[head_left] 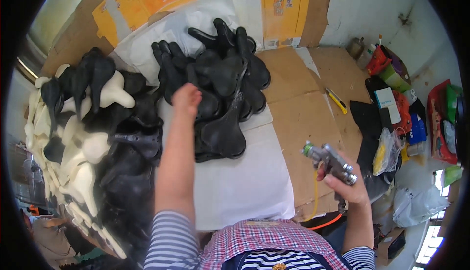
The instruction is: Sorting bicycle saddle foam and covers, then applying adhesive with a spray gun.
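At our gluing bench, seen from above and read from left to right of the white sheet [245, 182] spread at its centre: far left of that sheet we keep a heap of bicycle-saddle shells [83, 138], cream and black mixed, too tangled for us to count, dozens at a guess. Over the sheet's upper left corner our left hand [187, 99] reaches into the black saddle pile [220, 84], roughly a dozen pieces as far as we can separate them, fingers curled down onto a saddle top; whether they have closed on it we cannot tell. Right of the sheet, above the bare cardboard [303, 113], our right hand [345, 182] is clenched around the one metal spray gun [330, 162], nozzle aimed back toward the sheet, its orange hose [325, 222] looping under the wrist. Beyond it we count one yellow utility knife [337, 101], and at the far right a clutter of bottles and packets [396, 108] beyond counting. We judge the risks plain: a squeeze of the trigger would mist the reaching forearm, a tug on one saddle could topple its stacked neighbours, and the hose could snag the bench edge.
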### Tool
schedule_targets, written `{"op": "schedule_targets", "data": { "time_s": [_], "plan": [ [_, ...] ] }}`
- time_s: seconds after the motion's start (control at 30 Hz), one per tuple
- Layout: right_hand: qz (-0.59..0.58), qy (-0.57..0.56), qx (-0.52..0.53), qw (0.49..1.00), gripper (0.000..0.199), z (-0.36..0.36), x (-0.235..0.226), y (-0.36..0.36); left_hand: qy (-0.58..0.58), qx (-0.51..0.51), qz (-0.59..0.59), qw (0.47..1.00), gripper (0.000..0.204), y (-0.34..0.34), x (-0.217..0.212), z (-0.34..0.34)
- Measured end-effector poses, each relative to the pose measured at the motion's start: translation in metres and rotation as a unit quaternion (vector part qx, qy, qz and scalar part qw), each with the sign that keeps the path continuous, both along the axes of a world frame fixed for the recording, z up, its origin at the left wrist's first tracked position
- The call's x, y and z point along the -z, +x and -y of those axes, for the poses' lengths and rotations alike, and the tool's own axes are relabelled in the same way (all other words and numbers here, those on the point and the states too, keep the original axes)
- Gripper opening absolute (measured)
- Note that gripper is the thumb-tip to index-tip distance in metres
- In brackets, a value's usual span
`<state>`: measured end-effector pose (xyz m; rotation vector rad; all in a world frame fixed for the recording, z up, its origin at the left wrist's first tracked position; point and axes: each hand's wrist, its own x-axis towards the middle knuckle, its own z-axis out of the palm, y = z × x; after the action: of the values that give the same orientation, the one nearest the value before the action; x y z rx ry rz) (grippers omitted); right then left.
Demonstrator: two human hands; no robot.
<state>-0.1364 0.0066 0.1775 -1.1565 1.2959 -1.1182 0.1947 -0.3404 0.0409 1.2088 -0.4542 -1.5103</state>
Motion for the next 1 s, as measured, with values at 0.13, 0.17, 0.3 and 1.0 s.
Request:
{"op": "schedule_targets", "data": {
  "time_s": [0.13, 0.17, 0.3, 1.0],
  "plan": [
    [-0.024, 0.049, 0.033, 0.998, 0.060, 0.006, 0.007, 0.010, 0.038, 0.081, 0.203, 0.975, 0.024, -0.068, 0.095, 0.069],
    [-0.015, 0.041, 0.030, 0.999, 0.061, 0.006, 0.008, 0.011, 0.044, 0.080, 0.279, 0.956, 0.028, -0.067, 0.115, 0.091],
    [0.047, -0.001, 0.001, 0.999, 0.059, 0.010, -0.007, 0.019, 0.155, 0.047, 0.598, 0.785, 0.040, 0.022, 0.141, 0.145],
    [0.017, -0.070, 0.014, 0.997, 0.061, -0.064, -0.042, 0.036, -0.021, 0.237, 0.099, 0.966, 0.040, 0.023, 0.008, -0.121]
  ]
}}
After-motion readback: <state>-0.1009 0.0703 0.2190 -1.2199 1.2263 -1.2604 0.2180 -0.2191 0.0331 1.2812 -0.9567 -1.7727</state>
